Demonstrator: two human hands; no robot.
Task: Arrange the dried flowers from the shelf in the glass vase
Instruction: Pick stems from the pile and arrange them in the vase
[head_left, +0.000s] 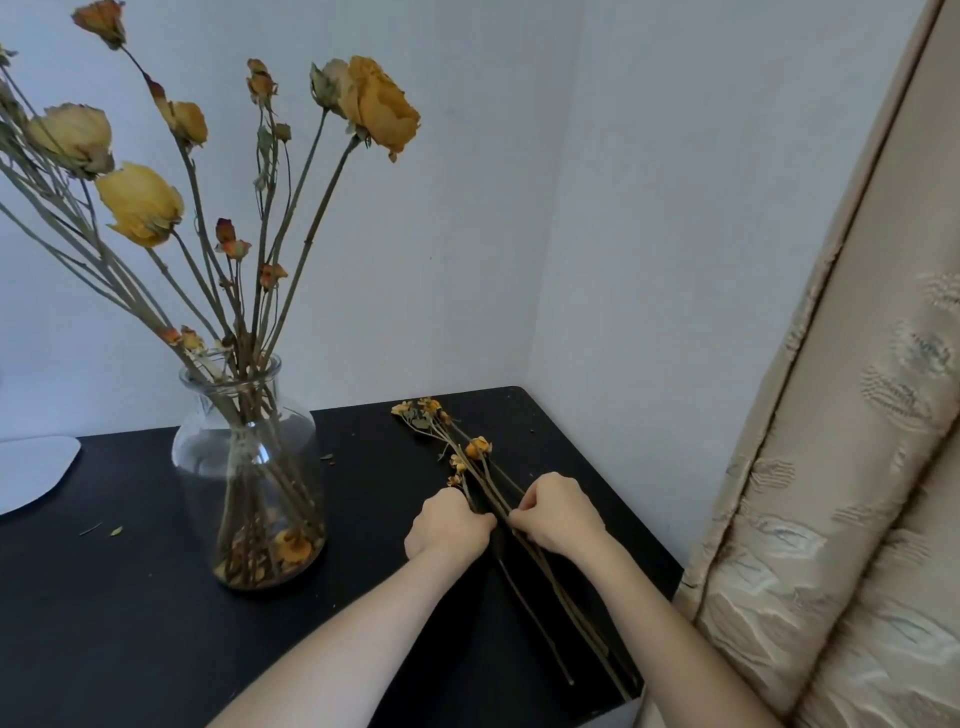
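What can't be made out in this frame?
Head view:
The left hand and right hand cover their fingertips; loose stems per hand unclear.
The bouquet: cut by left edge.
The pale object: cut at left, unidentifiable.
In the glass vase, petals bury stem ends.

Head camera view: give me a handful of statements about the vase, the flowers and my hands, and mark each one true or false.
1. The glass vase already holds several dried flowers. True.
2. Loose stems lie on the black shelf to the right of the vase. True.
3. Both hands are raised clear of the loose stems. False: the left hand and right hand both pinch them on the shelf.
4. The vase lies on its side. False: it stands upright.
5. Fallen petals sit in the bottom of the vase. True.
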